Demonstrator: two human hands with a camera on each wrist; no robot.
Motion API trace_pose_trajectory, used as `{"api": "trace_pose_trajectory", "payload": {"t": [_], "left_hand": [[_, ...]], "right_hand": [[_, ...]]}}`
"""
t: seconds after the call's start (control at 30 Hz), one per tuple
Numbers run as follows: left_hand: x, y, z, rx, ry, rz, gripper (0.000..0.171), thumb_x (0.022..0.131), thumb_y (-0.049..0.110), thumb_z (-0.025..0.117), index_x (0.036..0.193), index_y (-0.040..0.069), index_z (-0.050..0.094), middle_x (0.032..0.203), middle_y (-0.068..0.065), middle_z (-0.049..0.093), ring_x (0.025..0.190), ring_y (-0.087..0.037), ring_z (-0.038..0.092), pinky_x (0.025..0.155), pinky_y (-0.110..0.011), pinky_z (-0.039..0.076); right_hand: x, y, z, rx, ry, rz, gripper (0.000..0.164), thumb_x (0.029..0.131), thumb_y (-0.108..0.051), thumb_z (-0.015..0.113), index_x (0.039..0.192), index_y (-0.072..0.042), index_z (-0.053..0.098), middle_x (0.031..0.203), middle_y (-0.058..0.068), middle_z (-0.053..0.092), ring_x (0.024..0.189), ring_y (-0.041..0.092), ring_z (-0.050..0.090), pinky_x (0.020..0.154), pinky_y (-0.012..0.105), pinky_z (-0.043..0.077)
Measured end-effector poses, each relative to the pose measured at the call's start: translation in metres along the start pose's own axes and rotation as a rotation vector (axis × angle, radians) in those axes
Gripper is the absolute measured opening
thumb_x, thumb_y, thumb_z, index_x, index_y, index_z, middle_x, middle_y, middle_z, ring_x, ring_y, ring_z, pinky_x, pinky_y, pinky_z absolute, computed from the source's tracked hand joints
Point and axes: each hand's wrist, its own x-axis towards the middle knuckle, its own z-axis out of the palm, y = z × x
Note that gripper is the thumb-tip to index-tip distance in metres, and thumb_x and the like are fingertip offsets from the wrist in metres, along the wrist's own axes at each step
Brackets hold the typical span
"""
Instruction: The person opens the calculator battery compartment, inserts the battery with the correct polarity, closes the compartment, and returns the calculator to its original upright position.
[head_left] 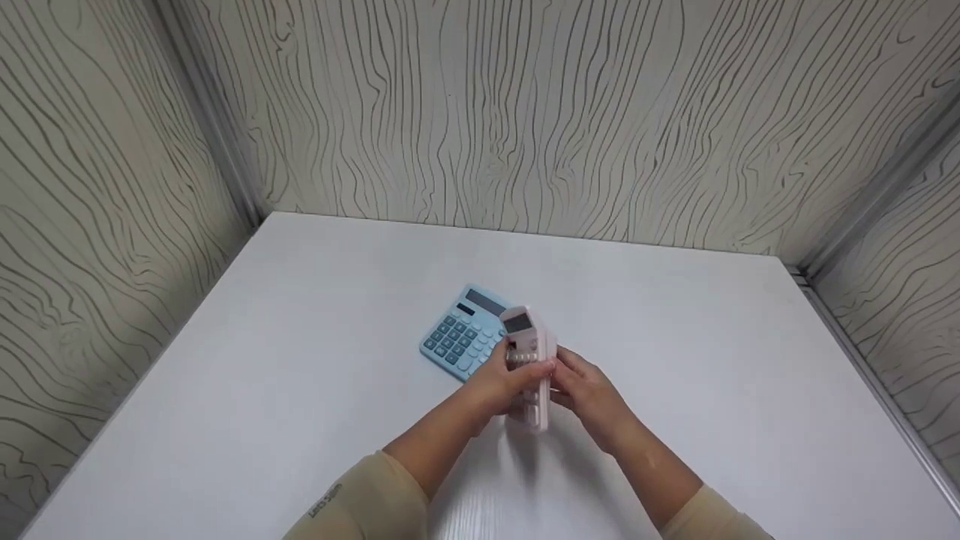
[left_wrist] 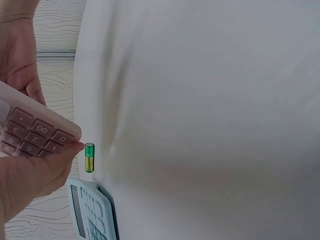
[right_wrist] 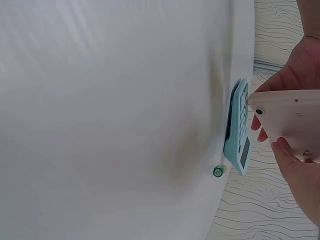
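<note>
A pink calculator (head_left: 523, 326) is held up off the white table, tilted steeply, its keys toward my left side. My left hand (head_left: 499, 382) grips it, with the thumb across the key face and other fingers behind. My right hand (head_left: 596, 401) holds it from the right, fingertips against the pale back (right_wrist: 295, 120), partly hidden. Flat on the table just beyond the left hand lies a blue calculator (head_left: 457, 337), partly covered by that hand and the pink calculator. A green and gold battery (left_wrist: 89, 158) is near the blue calculator; the hands hide it in the head view.
The white table (head_left: 300, 300) meets wood-grain patterned panels (head_left: 487, 112) at the back and both sides. Grey metal strips (head_left: 217, 112) run along the panel corners.
</note>
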Motion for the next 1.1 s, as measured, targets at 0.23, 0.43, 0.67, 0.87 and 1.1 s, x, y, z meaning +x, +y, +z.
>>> {"api": "trace_pose_trajectory", "payload": {"t": [0.23, 0.43, 0.67, 0.87, 1.1], "left_hand": [[0.003, 0.003, -0.003, 0.08, 0.15, -0.038, 0.107, 0.063, 0.064, 0.069, 0.144, 0.017, 0.018, 0.137, -0.013, 0.037, 0.116, -0.03, 0.044, 0.092, -0.054, 0.039], [0.005, 0.006, -0.003, 0.1, 0.276, -0.054, 0.11, 0.061, 0.062, 0.072, 0.144, 0.017, 0.017, 0.133, -0.013, 0.038, 0.114, -0.029, 0.043, 0.091, -0.051, 0.042], [0.002, 0.008, -0.004, 0.173, 0.302, -0.066, 0.118, 0.056, 0.068, 0.071, 0.146, 0.017, 0.012, 0.138, -0.019, 0.029, 0.115, -0.033, 0.041, 0.091, -0.051, 0.041], [0.004, 0.011, -0.007, 0.145, 0.291, -0.012, 0.1, 0.068, 0.057, 0.07, 0.144, 0.021, 0.017, 0.132, -0.015, 0.035, 0.112, -0.03, 0.042, 0.09, -0.048, 0.043], [0.008, 0.017, -0.006, 0.105, 0.272, 0.006, 0.068, 0.083, 0.042, 0.062, 0.138, 0.018, 0.031, 0.125, -0.008, 0.045, 0.111, -0.024, 0.046, 0.089, -0.041, 0.044]], "right_hand": [[-0.007, -0.004, 0.005, -0.022, -0.025, -0.025, 0.055, 0.094, -0.029, 0.05, 0.139, 0.0, 0.034, 0.139, 0.019, 0.039, 0.122, 0.031, 0.045, 0.094, 0.039, 0.041], [-0.01, -0.002, 0.009, -0.139, -0.032, -0.053, 0.05, 0.091, -0.026, 0.057, 0.13, 0.003, 0.046, 0.125, 0.018, 0.054, 0.111, 0.027, 0.055, 0.086, 0.031, 0.048], [-0.01, 0.001, 0.011, -0.178, -0.009, -0.024, 0.046, 0.092, -0.025, 0.055, 0.129, 0.002, 0.047, 0.121, 0.017, 0.057, 0.105, 0.025, 0.059, 0.081, 0.029, 0.05], [-0.008, 0.002, 0.003, -0.121, 0.054, 0.006, 0.04, 0.094, -0.016, 0.052, 0.129, 0.003, 0.046, 0.119, 0.019, 0.057, 0.103, 0.027, 0.061, 0.08, 0.033, 0.05], [-0.003, 0.001, -0.012, -0.048, 0.177, 0.076, 0.033, 0.096, -0.007, 0.044, 0.128, -0.002, 0.048, 0.117, 0.015, 0.06, 0.1, 0.025, 0.062, 0.08, 0.034, 0.051]]}}
